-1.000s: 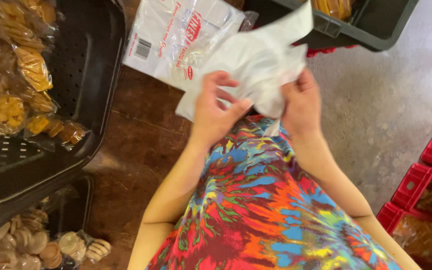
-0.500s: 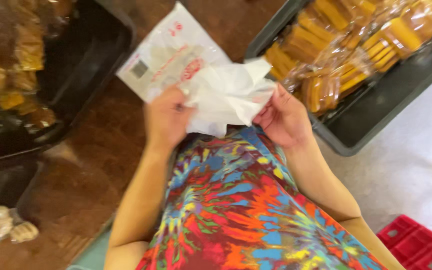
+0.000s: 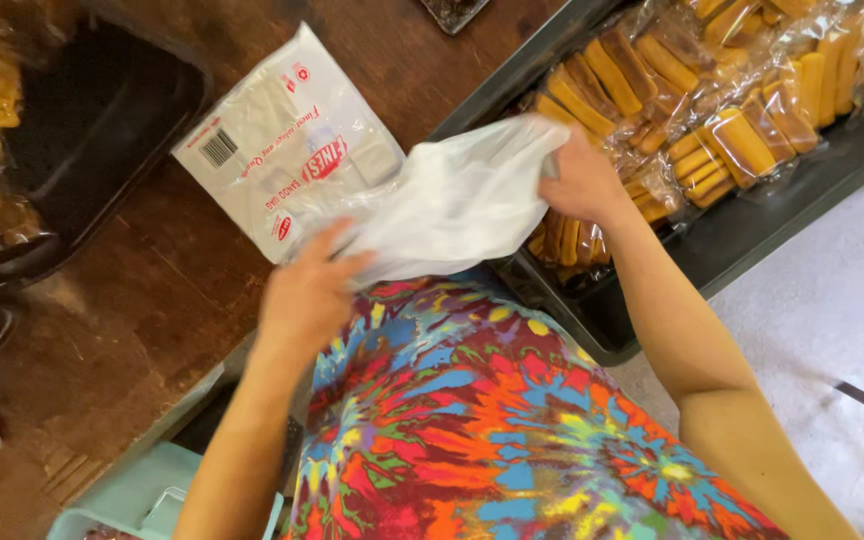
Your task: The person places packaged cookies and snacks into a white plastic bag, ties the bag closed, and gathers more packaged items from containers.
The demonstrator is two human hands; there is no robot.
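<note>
Holding a thin, crumpled, translucent white plastic bag (image 3: 462,200) stretched between both hands above the front edge of the dark brown wooden bench (image 3: 152,300), just in front of the tie-dye shirt. Pinching its upper right edge with the right hand (image 3: 580,180), fingers closed on the film, over the near corner of the long dark grey plastic tray (image 3: 752,230) filled with clear-wrapped packs of golden-brown finger biscuits (image 3: 722,130). Resting the left hand (image 3: 307,290) against the bag's lower left part, fingers loosely spread and curled; whether gripping or only touching cannot be told. Lying flat on the bench just behind the bag, a flat clear packet of new bags with red print and a barcode (image 3: 277,140). Sitting at the far left, a black perforated tray (image 3: 92,120) with more wrapped biscuits. Judging the bag as very light, limp and slippery, easily torn or clinging shut; best taken at the rim of the mouth, one layer per hand.
</note>
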